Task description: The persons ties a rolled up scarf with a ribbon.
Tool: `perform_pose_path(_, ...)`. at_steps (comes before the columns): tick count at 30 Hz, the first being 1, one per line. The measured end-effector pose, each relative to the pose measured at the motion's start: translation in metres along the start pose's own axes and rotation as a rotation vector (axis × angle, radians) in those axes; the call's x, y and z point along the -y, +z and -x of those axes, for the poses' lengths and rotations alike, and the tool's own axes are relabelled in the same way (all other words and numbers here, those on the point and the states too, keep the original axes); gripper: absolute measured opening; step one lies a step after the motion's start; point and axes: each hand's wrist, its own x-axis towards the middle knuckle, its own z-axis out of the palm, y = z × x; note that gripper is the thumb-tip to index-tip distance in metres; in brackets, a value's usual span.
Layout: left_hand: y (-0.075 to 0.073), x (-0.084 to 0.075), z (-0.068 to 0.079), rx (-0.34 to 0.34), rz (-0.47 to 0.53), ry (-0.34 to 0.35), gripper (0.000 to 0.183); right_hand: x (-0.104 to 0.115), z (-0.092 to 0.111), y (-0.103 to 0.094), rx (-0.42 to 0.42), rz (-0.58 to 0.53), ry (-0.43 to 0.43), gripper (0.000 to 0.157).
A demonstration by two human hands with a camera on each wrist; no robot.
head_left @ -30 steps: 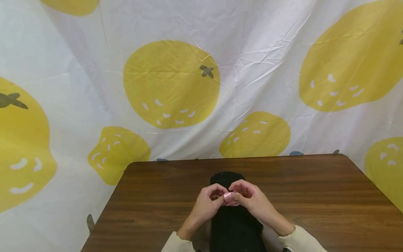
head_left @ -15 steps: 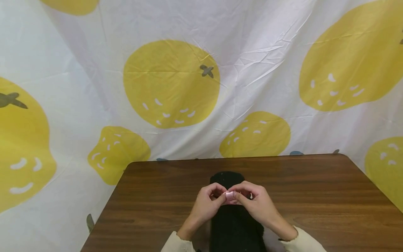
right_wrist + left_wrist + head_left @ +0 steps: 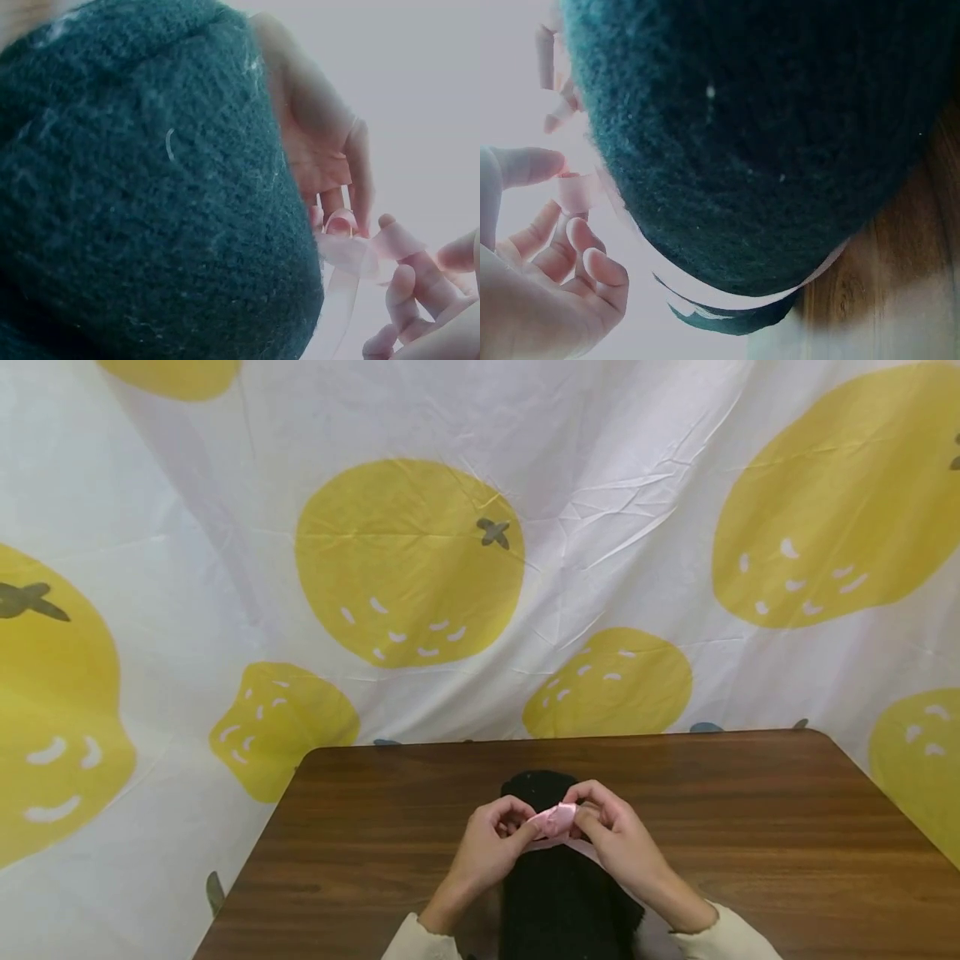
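A dark, fuzzy knitted roll (image 3: 566,906) lies lengthwise on the table, black in the head view and dark teal in the wrist views. Round it runs a pink satin ribbon (image 3: 727,297), gathered on top into a knot with looped parts (image 3: 557,820). My left hand (image 3: 487,842) pinches the ribbon's left side between thumb and fingertip. On the other side, the right hand (image 3: 628,852) pinches a loop of the same ribbon. In the right wrist view a ribbon tail (image 3: 341,311) hangs down beside the knit. Part of the knot is hidden behind fingers.
The brown wooden table (image 3: 750,827) extends to both sides and behind the roll. At its far edge hangs a white cloth (image 3: 615,552) printed with yellow lemons. Cream sleeves (image 3: 723,935) cover both forearms.
My right hand has shifted slightly up and right, drawing the ribbon wider between the hands. A ribbon strand now shows below the right fingers. The left hand has barely moved.
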Motion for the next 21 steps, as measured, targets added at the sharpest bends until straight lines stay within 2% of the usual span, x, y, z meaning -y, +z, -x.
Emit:
perform_pose_path(4,0.0,0.0,0.001,-0.016,-0.052,-0.01,0.006,0.004,0.0,0.003,-0.051,-0.038,0.042,0.019)
perform_pose_path(7,-0.001,0.001,0.001,-0.024,-0.073,-0.007,0.005,0.006,0.001,0.003,-0.088,-0.006,0.024,0.017)
perform_pose_path(11,-0.003,0.002,0.001,-0.025,-0.068,0.001,0.008,0.007,0.002,0.001,-0.044,0.01,-0.07,0.01)
perform_pose_path(14,-0.007,0.003,0.002,-0.025,-0.079,0.008,0.012,0.005,0.002,-0.002,0.019,-0.042,-0.136,0.014)
perform_pose_path(17,-0.009,0.005,0.002,-0.031,-0.138,0.02,0.018,0.004,0.001,-0.005,0.039,-0.062,-0.2,0.019)
perform_pose_path(21,-0.011,0.007,0.002,-0.038,-0.222,0.028,0.022,0.004,0.0,-0.01,0.034,-0.025,-0.261,0.019)
